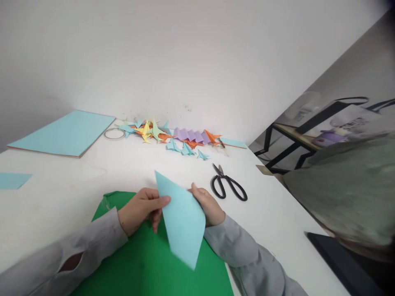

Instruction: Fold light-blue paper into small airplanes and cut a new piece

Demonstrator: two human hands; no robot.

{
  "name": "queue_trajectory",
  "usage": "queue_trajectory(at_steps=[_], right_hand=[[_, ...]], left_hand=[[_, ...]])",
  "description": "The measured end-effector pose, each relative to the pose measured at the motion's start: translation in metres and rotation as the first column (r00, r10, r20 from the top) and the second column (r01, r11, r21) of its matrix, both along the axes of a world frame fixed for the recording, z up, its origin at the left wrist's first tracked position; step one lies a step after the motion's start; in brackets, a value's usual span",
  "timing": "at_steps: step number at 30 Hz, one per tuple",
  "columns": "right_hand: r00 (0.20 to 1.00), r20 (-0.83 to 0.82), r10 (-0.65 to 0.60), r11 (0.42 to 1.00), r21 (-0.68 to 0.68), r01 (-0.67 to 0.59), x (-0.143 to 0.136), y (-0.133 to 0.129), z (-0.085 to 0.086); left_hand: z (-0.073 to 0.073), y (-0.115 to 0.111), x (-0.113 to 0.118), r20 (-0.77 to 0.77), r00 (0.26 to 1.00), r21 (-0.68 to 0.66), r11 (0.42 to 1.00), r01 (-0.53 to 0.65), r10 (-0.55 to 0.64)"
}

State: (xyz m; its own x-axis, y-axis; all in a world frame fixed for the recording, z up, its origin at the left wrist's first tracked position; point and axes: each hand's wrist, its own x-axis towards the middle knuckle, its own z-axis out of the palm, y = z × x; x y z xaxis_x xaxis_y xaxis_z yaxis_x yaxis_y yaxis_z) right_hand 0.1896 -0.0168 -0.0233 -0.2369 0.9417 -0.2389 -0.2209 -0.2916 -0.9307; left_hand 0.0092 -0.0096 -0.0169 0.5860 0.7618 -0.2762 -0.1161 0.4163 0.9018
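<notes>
A light blue sheet of paper (183,224) is held up in front of me, tilted, over a green mat (148,263). Its lower right edge looks slightly curved. My left hand (146,207) pinches the sheet's left edge, thumb on the near face and fingers behind. On the other side, my right hand (208,205) grips the upper right edge, with most of its fingers hidden behind the paper. Black-handled scissors (225,181) lie on the white table, just beyond my right hand, blades slightly apart.
Folded paper shapes (154,131) and a purple pleated paper (191,135) line the wall. A stack of blue sheets (66,133), a tape roll (114,133) and a blue strip (14,180) lie left. At right are a shelf (296,137), green cloth (345,185) and a dark flat object (333,255).
</notes>
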Motion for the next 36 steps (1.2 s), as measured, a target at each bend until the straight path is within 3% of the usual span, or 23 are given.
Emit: queue_trajectory(at_steps=[2,5,8,9,12,15,18,21,23,26,32,36], right_hand=[[0.994,-0.067,-0.085,0.996,-0.012,0.084,0.000,0.003,-0.003],[0.991,-0.132,0.002,0.998,0.063,0.006,0.001,0.003,-0.005],[0.985,0.020,0.170,0.957,0.235,-0.170,-0.001,-0.003,-0.004],[0.965,0.104,0.240,0.936,0.239,-0.258,-0.002,-0.005,-0.003],[0.932,0.171,0.320,0.898,0.259,-0.356,-0.007,-0.011,0.000],[0.915,0.238,0.327,0.904,0.205,-0.376,-0.013,-0.014,-0.001],[0.940,0.268,0.213,0.936,0.221,-0.275,-0.018,-0.016,-0.004],[0.946,0.315,0.081,0.940,0.293,-0.178,-0.019,-0.017,-0.006],[0.928,0.371,0.029,0.938,0.311,-0.153,-0.019,-0.018,-0.006],[0.919,0.394,-0.011,0.944,0.308,-0.120,-0.019,-0.019,-0.006],[0.941,0.338,0.004,0.951,0.288,-0.108,-0.020,-0.017,-0.008],[0.935,0.353,-0.020,0.961,0.265,-0.079,-0.020,-0.019,-0.006]], left_hand=[[0.001,0.001,0.002,0.056,0.977,-0.013,0.979,-0.203,0.204],[0.003,0.003,0.004,0.121,0.920,-0.032,0.928,-0.372,0.373],[0.002,0.002,0.004,0.151,0.904,-0.052,0.916,-0.398,0.401],[0.002,0.001,0.004,0.152,0.902,-0.057,0.914,-0.401,0.405],[0.003,0.001,0.004,0.156,0.882,-0.105,0.895,-0.434,0.445],[0.006,0.001,0.005,0.144,0.856,-0.209,0.860,-0.465,0.497],[0.008,-0.004,0.008,0.120,0.909,-0.213,0.905,-0.369,0.399],[0.007,-0.012,0.011,0.104,0.978,-0.057,0.983,-0.176,0.181],[0.005,-0.017,0.013,0.000,0.994,0.047,0.993,-0.108,0.108],[0.002,-0.018,0.014,-0.106,0.988,0.089,0.991,-0.104,0.114],[0.001,-0.013,0.014,-0.067,0.997,0.061,0.997,-0.042,0.046],[0.004,-0.013,0.014,-0.093,0.987,0.039,0.991,-0.124,0.127]])
